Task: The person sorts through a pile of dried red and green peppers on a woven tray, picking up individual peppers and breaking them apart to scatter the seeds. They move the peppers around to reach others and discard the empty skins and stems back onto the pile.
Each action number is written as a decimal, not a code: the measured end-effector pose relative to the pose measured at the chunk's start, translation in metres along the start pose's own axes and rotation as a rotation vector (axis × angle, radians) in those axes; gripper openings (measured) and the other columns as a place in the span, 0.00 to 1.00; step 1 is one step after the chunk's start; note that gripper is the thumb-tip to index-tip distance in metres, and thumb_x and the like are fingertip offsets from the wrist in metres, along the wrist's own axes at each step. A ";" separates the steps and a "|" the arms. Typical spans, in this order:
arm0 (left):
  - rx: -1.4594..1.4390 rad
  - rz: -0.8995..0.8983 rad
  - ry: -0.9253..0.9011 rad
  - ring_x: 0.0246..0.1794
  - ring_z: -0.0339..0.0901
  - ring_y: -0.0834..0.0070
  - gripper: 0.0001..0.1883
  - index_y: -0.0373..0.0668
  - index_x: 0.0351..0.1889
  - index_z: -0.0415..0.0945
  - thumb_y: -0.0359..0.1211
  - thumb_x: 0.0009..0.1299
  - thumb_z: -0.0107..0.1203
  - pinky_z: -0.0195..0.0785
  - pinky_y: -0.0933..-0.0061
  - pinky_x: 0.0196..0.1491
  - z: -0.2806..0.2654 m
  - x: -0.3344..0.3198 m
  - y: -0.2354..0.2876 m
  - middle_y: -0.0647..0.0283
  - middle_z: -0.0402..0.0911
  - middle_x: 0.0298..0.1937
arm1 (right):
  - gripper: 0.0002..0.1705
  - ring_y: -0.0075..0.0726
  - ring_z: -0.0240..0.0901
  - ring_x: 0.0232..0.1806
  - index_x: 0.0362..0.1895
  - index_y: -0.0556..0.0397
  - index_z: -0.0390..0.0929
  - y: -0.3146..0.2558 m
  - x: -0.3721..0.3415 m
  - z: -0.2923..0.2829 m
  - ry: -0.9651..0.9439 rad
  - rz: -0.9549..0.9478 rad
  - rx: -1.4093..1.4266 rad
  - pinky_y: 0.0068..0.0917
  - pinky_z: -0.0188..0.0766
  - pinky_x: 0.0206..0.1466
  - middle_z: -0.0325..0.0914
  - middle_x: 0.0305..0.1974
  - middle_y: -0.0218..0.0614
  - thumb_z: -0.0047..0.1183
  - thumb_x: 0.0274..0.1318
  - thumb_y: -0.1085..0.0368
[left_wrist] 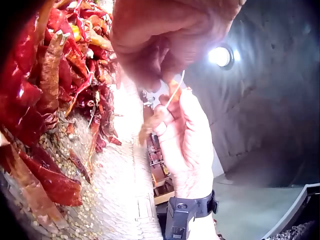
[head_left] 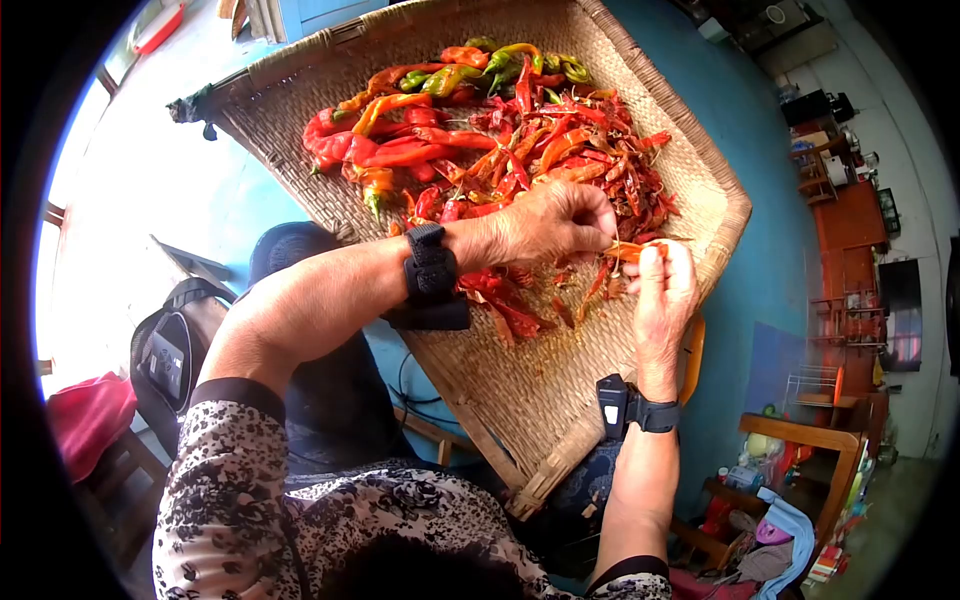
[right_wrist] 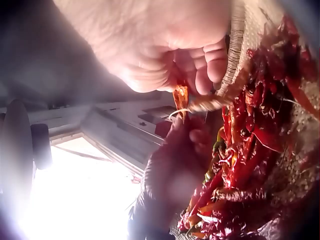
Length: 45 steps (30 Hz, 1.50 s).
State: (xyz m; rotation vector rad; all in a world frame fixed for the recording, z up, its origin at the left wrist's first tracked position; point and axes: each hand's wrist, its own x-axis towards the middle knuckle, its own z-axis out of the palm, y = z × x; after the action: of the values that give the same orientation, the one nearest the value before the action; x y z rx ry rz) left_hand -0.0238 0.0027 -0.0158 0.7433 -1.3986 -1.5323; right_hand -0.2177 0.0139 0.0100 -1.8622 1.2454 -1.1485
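Both hands meet over the right side of a woven tray (head_left: 480, 375) heaped with chili peppers. An orange dried chili pepper (head_left: 630, 250) spans the gap between them, its split piece (right_wrist: 181, 97) bright in the right wrist view. The left hand (head_left: 560, 218) pinches one end between thumb and fingers. With its fingertips, the right hand (head_left: 665, 290) holds the other end. A twisted brownish chili (right_wrist: 212, 103) with a thin pale stem shows at the fingertips too. Red dried chilies (head_left: 610, 170) lie close behind the hands.
Fresher red peppers (head_left: 400, 150) and green ones (head_left: 455, 80) lie toward the tray's far left. Loose seeds (left_wrist: 85, 210) and broken chili pieces (head_left: 505, 300) are scattered on the near weave. A wooden chair (head_left: 800, 435) with cloths and bags stands at the right on a blue floor.
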 end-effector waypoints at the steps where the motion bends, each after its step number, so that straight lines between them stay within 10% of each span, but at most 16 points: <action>1: -0.008 -0.042 0.052 0.30 0.74 0.85 0.03 0.40 0.37 0.73 0.29 0.71 0.54 0.71 0.82 0.33 -0.001 0.000 0.001 0.71 0.76 0.29 | 0.12 0.22 0.72 0.27 0.39 0.56 0.71 0.000 0.002 -0.002 0.041 0.033 0.044 0.19 0.68 0.28 0.75 0.29 0.31 0.45 0.67 0.60; 7: 0.376 0.145 0.117 0.33 0.74 0.84 0.03 0.40 0.37 0.75 0.29 0.70 0.53 0.71 0.79 0.38 -0.028 -0.001 0.021 0.70 0.76 0.30 | 0.13 0.22 0.71 0.25 0.42 0.58 0.73 0.024 0.018 -0.056 0.358 -0.168 -0.233 0.22 0.69 0.28 0.75 0.28 0.32 0.45 0.66 0.60; 13: 1.223 -0.049 -0.100 0.52 0.74 0.58 0.25 0.42 0.53 0.73 0.43 0.61 0.62 0.67 0.59 0.54 -0.061 -0.044 0.058 0.54 0.77 0.51 | 0.14 0.41 0.77 0.26 0.44 0.55 0.75 0.053 0.012 -0.130 0.735 -0.122 -0.688 0.32 0.73 0.30 0.80 0.31 0.43 0.46 0.64 0.59; 17: 1.456 -0.025 -0.287 0.61 0.63 0.55 0.45 0.43 0.65 0.64 0.46 0.48 0.70 0.57 0.57 0.65 -0.063 -0.080 0.047 0.54 0.68 0.61 | 0.18 0.53 0.74 0.44 0.53 0.52 0.72 0.070 -0.002 -0.141 0.521 0.149 -1.180 0.43 0.70 0.47 0.76 0.45 0.49 0.52 0.60 0.60; 22: 1.650 -0.057 -0.135 0.57 0.66 0.57 0.35 0.51 0.63 0.65 0.34 0.55 0.64 0.71 0.62 0.52 -0.055 -0.087 0.003 0.55 0.66 0.57 | 0.22 0.52 0.71 0.47 0.56 0.54 0.71 0.042 0.004 -0.105 0.381 -0.163 -0.846 0.41 0.68 0.51 0.73 0.46 0.49 0.54 0.56 0.67; 32: 1.083 0.195 0.038 0.38 0.77 0.51 0.15 0.40 0.42 0.75 0.37 0.61 0.60 0.72 0.57 0.42 -0.025 -0.016 -0.014 0.50 0.75 0.39 | 0.23 0.48 0.75 0.44 0.54 0.54 0.72 -0.004 0.002 0.009 -0.279 -0.266 -0.382 0.37 0.73 0.44 0.74 0.46 0.47 0.58 0.52 0.71; 45: 0.823 0.174 0.058 0.35 0.81 0.61 0.13 0.38 0.46 0.75 0.31 0.64 0.58 0.73 0.64 0.40 -0.012 -0.018 0.013 0.55 0.81 0.32 | 0.10 0.37 0.77 0.29 0.44 0.58 0.78 0.003 0.004 -0.001 -0.191 -0.354 -0.304 0.28 0.73 0.33 0.80 0.31 0.40 0.54 0.59 0.68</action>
State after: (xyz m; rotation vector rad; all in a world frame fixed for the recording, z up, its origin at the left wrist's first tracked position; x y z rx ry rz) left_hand -0.0033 0.0146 -0.0073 1.0946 -2.0027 -0.7563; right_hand -0.2187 0.0094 0.0093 -2.4325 1.0543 -0.9619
